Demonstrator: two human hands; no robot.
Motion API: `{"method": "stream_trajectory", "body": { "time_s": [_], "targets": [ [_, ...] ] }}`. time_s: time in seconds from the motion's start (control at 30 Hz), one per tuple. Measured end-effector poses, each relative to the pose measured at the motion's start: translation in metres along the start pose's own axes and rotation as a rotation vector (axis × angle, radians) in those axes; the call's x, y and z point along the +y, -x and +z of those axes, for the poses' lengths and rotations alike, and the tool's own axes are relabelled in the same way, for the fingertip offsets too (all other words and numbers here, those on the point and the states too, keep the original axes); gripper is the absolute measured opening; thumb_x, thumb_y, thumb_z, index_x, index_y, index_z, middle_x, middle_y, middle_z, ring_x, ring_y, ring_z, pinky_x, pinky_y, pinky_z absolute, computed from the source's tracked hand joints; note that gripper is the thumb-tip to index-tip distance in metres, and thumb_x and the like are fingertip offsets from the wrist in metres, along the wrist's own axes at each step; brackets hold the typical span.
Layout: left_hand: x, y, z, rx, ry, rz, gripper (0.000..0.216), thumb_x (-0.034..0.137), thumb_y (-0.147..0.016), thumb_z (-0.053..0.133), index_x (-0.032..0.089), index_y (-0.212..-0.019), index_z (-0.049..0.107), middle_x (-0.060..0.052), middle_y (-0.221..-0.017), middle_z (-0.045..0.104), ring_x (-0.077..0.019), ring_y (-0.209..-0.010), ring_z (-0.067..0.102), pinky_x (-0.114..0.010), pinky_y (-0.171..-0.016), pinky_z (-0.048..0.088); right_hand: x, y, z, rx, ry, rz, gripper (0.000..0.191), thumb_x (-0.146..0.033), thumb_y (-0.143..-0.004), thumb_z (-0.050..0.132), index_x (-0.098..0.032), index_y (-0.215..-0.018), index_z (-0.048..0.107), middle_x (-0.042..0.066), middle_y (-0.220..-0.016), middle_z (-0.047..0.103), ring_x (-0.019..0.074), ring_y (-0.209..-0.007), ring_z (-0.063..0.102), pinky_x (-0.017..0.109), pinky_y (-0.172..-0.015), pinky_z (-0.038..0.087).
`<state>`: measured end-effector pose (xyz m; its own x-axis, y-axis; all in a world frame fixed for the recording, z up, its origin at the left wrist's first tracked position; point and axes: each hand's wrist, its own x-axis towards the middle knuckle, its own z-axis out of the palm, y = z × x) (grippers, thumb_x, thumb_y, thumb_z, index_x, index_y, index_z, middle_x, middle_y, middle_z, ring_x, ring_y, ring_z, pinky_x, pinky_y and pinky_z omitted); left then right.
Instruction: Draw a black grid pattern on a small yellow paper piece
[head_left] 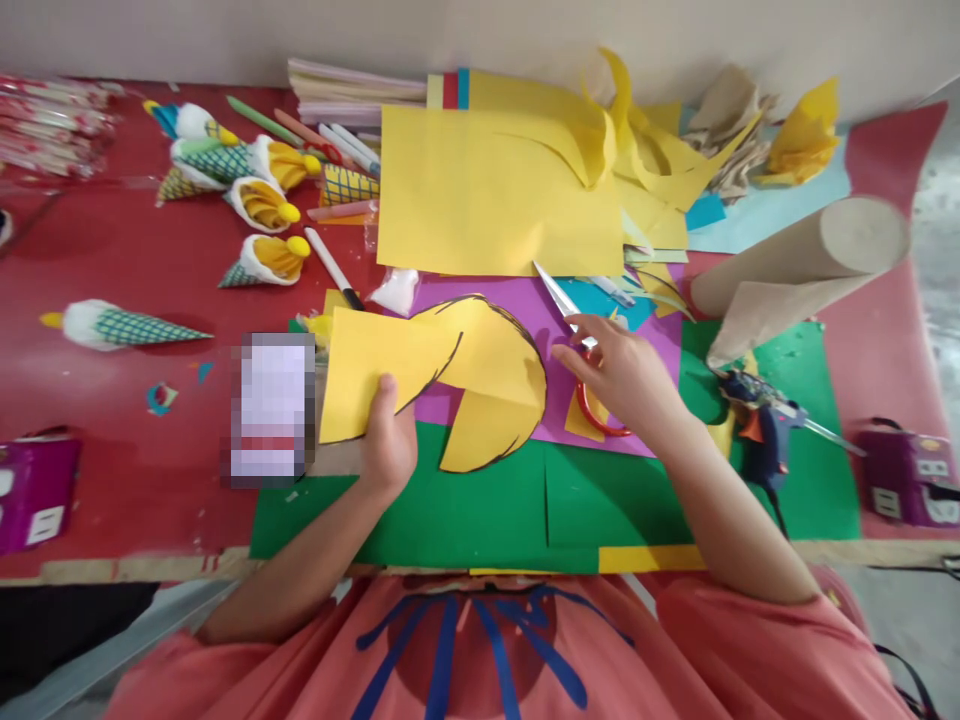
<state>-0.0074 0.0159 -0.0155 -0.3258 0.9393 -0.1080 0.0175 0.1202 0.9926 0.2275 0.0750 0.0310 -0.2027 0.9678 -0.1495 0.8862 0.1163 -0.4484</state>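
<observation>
My left hand (390, 448) grips a yellow paper cut-out (495, 350) at its left part, thumb on top and the other fingers hidden beneath. The piece has a curved, hooked shape with dark marker lines along its edges. On the right, my right hand (636, 378) is over a pair of scissors (553, 292) with red handles, its thumb and forefinger stretched out and apart. The blades point up and left on purple paper (487, 290). Whether the fingertips touch the scissors I cannot tell.
Yellow sheets (465, 190) and curled offcuts lie behind. Decorated paper cones (217, 160) and a marker (334, 268) are at left. A brown paper roll (787, 250) and a glue gun (769, 445) lie right. Green paper (480, 520) lines the front edge.
</observation>
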Motion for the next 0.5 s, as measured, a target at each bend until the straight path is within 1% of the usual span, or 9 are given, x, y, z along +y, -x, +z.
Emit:
{"method": "stream_trajectory", "body": {
  "time_s": [0.07,0.13,0.2,0.27,0.3,0.37,0.43,0.47,0.5],
  "targets": [
    [0.007,0.0,0.003,0.035,0.137,0.037,0.056,0.043,-0.093,0.031,0.03,-0.147,0.025,0.001,-0.141,0.051,-0.017,-0.138,0.038,-0.035,-0.111,0.042,-0.002,-0.005,0.01,-0.063,-0.182,-0.037,0.053,-0.047,-0.088,0.053,-0.016,-0.131,0.05,0.013,-0.114,0.066,0.0231,-0.083,0.064,0.036,-0.072,0.048],
    [0.012,0.0,0.005,0.021,0.16,0.044,0.057,0.04,-0.093,0.028,0.029,-0.148,0.022,0.0,-0.14,0.052,-0.0179,-0.136,0.041,-0.037,-0.108,0.044,-0.004,-0.009,0.016,-0.116,-0.385,-0.049,0.051,-0.045,-0.085,0.057,-0.017,-0.127,0.052,0.01,-0.109,0.067,0.0199,-0.082,0.063,0.033,-0.07,0.049],
    [0.012,-0.002,0.005,0.008,0.099,0.021,0.057,0.041,-0.093,0.025,0.028,-0.148,0.021,-0.001,-0.139,0.053,-0.0182,-0.135,0.043,-0.038,-0.107,0.046,-0.005,-0.015,0.019,-0.213,-0.578,-0.032,0.035,-0.04,-0.084,0.059,-0.018,-0.11,0.061,0.005,-0.088,0.068,0.0151,-0.067,0.061,0.028,-0.059,0.048],
    [0.006,-0.004,0.003,0.006,0.008,-0.018,0.056,0.046,-0.094,0.025,0.029,-0.147,0.025,0.0,-0.137,0.055,-0.018,-0.135,0.043,-0.037,-0.108,0.045,-0.004,-0.026,0.017,-0.292,-0.721,0.018,0.018,-0.034,-0.082,0.058,-0.019,-0.089,0.063,-0.001,-0.064,0.06,0.0106,-0.047,0.051,0.024,-0.044,0.041],
    [0.002,-0.005,0.001,0.012,-0.023,-0.032,0.055,0.049,-0.094,0.026,0.031,-0.146,0.028,0.001,-0.136,0.056,-0.0177,-0.135,0.043,-0.036,-0.109,0.044,-0.003,-0.034,0.015,-0.275,-0.769,0.05,0.013,-0.031,-0.08,0.059,-0.019,-0.083,0.061,-0.003,-0.057,0.055,0.0094,-0.041,0.046,0.023,-0.039,0.037],
    [-0.008,-0.005,-0.004,0.04,-0.066,-0.062,0.055,0.052,-0.092,0.035,0.032,-0.143,0.034,0.002,-0.138,0.054,-0.0179,-0.136,0.041,-0.033,-0.113,0.039,-0.001,-0.055,0.011,-0.103,-0.824,0.094,0.006,-0.026,-0.079,0.059,-0.021,-0.081,0.059,-0.004,-0.057,0.054,0.0093,-0.041,0.046,0.023,-0.039,0.039],
    [-0.015,-0.004,-0.008,0.137,-0.107,-0.113,0.057,0.055,-0.088,0.045,0.031,-0.14,0.041,0.001,-0.139,0.053,-0.0194,-0.135,0.042,-0.032,-0.116,0.035,0.002,-0.077,0.006,0.057,-0.85,0.115,0.005,-0.024,-0.083,0.055,-0.021,-0.086,0.058,-0.002,-0.064,0.059,0.0107,-0.049,0.054,0.024,-0.047,0.047],
    [-0.017,-0.002,-0.01,0.18,-0.136,-0.139,0.058,0.055,-0.087,0.049,0.029,-0.138,0.043,0.0,-0.138,0.053,-0.0203,-0.135,0.043,-0.032,-0.117,0.033,0.004,-0.087,0.003,0.105,-0.873,0.1,0.008,-0.023,-0.085,0.052,-0.021,-0.09,0.058,-0.001,-0.07,0.062,0.0112,-0.057,0.059,0.024,-0.053,0.051],
    [-0.017,0.0,-0.012,0.213,-0.175,-0.163,0.059,0.055,-0.085,0.053,0.028,-0.137,0.045,-0.001,-0.137,0.054,-0.0212,-0.135,0.043,-0.033,-0.117,0.032,0.007,-0.095,-0.001,0.116,-0.897,0.082,0.012,-0.024,-0.087,0.049,-0.02,-0.095,0.057,0.001,-0.077,0.065,0.0117,-0.064,0.062,0.024,-0.059,0.053]
  ]
}}
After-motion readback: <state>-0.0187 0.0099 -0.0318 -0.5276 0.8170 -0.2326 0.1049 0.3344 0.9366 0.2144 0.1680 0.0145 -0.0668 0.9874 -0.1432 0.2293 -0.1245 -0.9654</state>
